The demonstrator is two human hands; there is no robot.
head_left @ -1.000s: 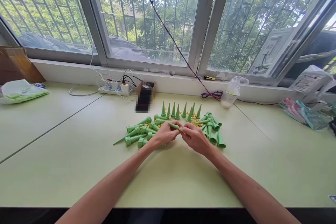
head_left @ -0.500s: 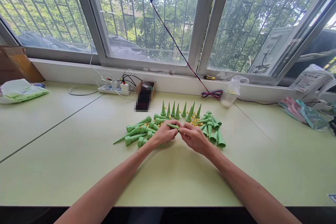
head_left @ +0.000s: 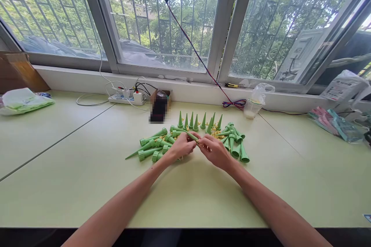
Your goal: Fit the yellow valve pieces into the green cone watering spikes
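A green plastic watering spike [head_left: 191, 136] is held by my left hand [head_left: 184, 147], its fingers closed around it and the tip pointing up and left. At the spike's near end my right hand [head_left: 216, 152] pinches a small yellow piece, mostly hidden by the fingertips. Left of my hands lies a heap of green capped spikes [head_left: 149, 144]. More green cones [head_left: 244, 152] lie beside my right hand, some with open ends facing me. Behind my hands several spikes [head_left: 196, 123] stand upright, and small yellow pieces [head_left: 216, 134] are scattered among them.
Along the windowsill are a power strip [head_left: 126, 97] with cables, a small box with a blurred dark thing [head_left: 159, 109], a bundled cable [head_left: 235, 103] and a plastic cup in a bag [head_left: 253, 107]. Packaging bags [head_left: 339, 125] lie far right, a green-white packet [head_left: 27, 102] far left.
The spike in my left hand has turned, its near end now angled down toward my right fingertips. My right fingers have shifted slightly; the other things stay in place.
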